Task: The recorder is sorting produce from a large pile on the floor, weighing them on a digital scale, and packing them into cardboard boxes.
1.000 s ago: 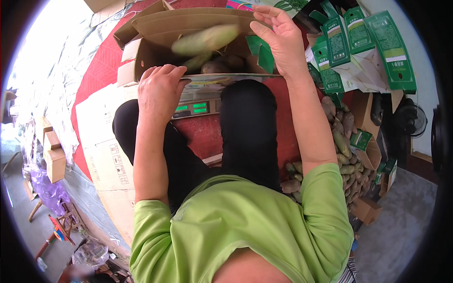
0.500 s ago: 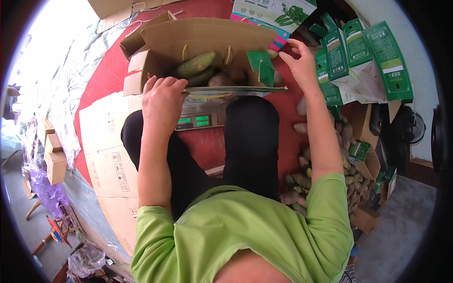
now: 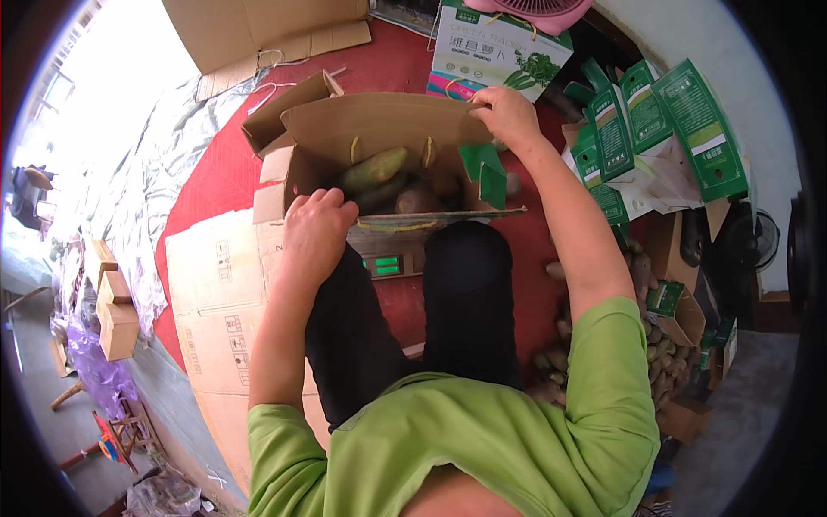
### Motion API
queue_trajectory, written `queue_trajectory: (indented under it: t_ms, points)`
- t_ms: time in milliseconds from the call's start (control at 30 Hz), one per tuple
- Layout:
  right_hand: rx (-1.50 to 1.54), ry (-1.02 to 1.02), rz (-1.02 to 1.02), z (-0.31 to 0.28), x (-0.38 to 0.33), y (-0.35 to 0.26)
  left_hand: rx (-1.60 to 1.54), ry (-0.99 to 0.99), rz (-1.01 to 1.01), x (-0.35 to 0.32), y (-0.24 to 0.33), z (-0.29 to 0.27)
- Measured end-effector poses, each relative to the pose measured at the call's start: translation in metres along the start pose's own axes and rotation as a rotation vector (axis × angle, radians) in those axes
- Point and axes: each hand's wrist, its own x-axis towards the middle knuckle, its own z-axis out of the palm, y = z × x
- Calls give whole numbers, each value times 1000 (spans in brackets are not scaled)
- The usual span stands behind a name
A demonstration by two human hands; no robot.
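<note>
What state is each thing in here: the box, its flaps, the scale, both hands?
Cardboard box: open, holding long green and brown roots.
Far flap: raised, pinched at its top edge.
Scale display: lit green, under the box.
Left hand: closed in a grip on the box's near edge.
Right hand: grip on the far flap.
Green cartons: closed, leaning in a row at right.

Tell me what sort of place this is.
Probably a small produce packing spot, set up on the floor. An open cardboard box holds long root vegetables, more lie heaped at the right, and green printed cartons are stacked nearby.
</note>
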Motion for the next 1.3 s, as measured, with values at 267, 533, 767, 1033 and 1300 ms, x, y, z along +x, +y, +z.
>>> queue_trajectory:
  t_ms: [267, 533, 767, 1033, 1300]
  points:
    - [-90, 146, -241, -8, 27, -56, -60, 91, -88, -24, -42, -14]
    - [-145, 143, -411, 3, 64, -197, -248, 173, -367, -103, -93, -41]
    - [125, 100, -517, 67, 30, -288, 56, 88, -516, -205, -96, -93]
    - [270, -263, -603, 155, -79, -394, 314, -144, -781, -353, -93, -117]
    - [229, -567, -682, 228, -192, -429, 57, -119, -778, -341, -60, -101]
